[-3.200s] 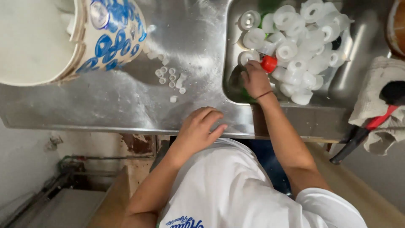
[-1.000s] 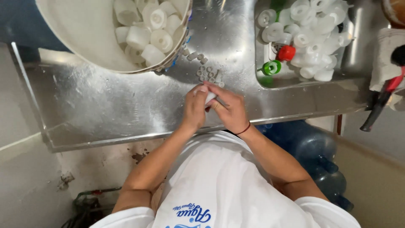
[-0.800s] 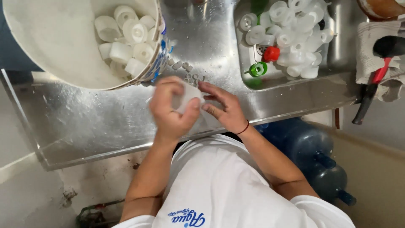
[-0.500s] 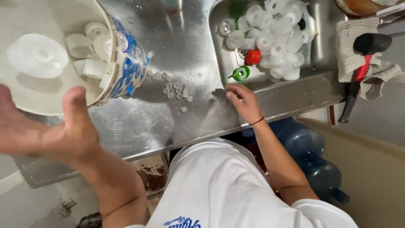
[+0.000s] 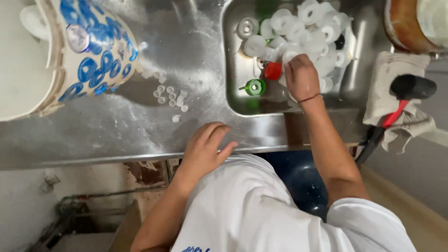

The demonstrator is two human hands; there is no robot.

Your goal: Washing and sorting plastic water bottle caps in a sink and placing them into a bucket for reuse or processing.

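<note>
Over a steel counter [image 5: 116, 133], seen from the head camera, a person in a white shirt works at a sink basin [image 5: 238, 100] heaped with white plastic caps [image 5: 303, 28]. The right hand [image 5: 302, 77] reaches down into the basin, knuckles up, fingers curled into the pile; its fingertips are buried among the caps, so whether they grip one cannot be told. Round and squat, the caps have no clear long axis, and most lie with their open rings facing up. Just beside the right fingers, toward the person's left, sits a red cap [image 5: 273, 71], and nearer the body from it a green cap [image 5: 255, 87] with its opening upward. The basin's front wall runs close under the right wrist, and bare steel floor shows near the green cap.

The left hand [image 5: 205, 149] lies palm down on the counter's near edge, fingers relaxed and slightly spread, holding nothing. Beyond its fingertips a cluster of small white caps [image 5: 170, 95] lies scattered, well apart from the hand, with bare counter between. Farther to the left stands a white bucket [image 5: 70, 56] with blue markings. Right of the sink, a black-headed mallet [image 5: 396, 105] with a red neck lies on a folded cloth [image 5: 396, 70].
</note>
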